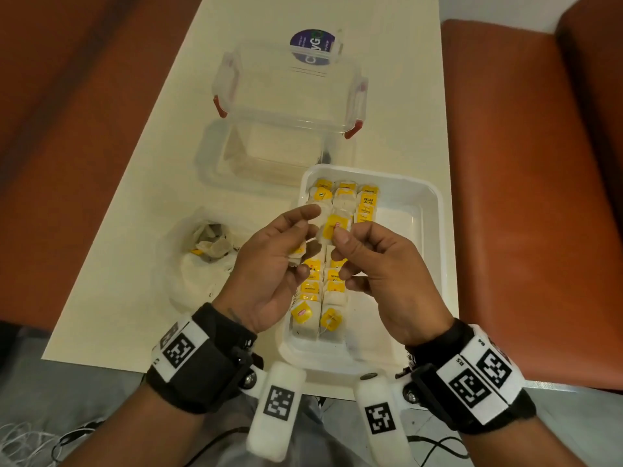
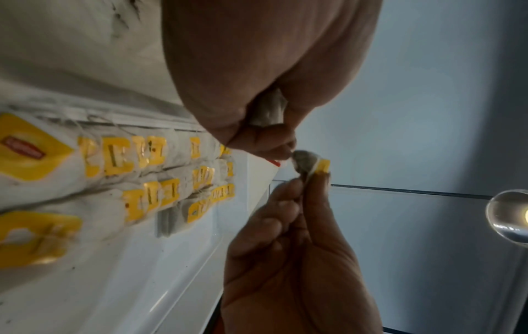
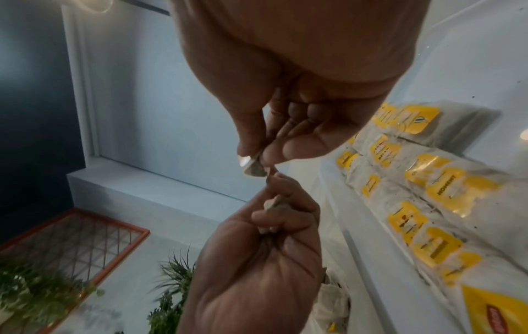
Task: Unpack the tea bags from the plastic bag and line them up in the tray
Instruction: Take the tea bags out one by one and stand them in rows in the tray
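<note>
Centrally, on the cream table point(image 1: 141, 183), a white tray point(image 1: 428, 210) holds tea-bag rows point(image 1: 332, 284); the plastic bag point(image 1: 202, 261) lies just beside it. Left hand point(image 1: 269, 264) grips spare bags; right hand point(image 1: 374, 264) pinches one yellow-tagged tea bag point(image 1: 333, 227) above the rows. Best separated gently, then laid tag-up in line.

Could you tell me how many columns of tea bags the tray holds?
3: left column, middle column, short right column at the far end; left hand and right hand hide parts.
</note>
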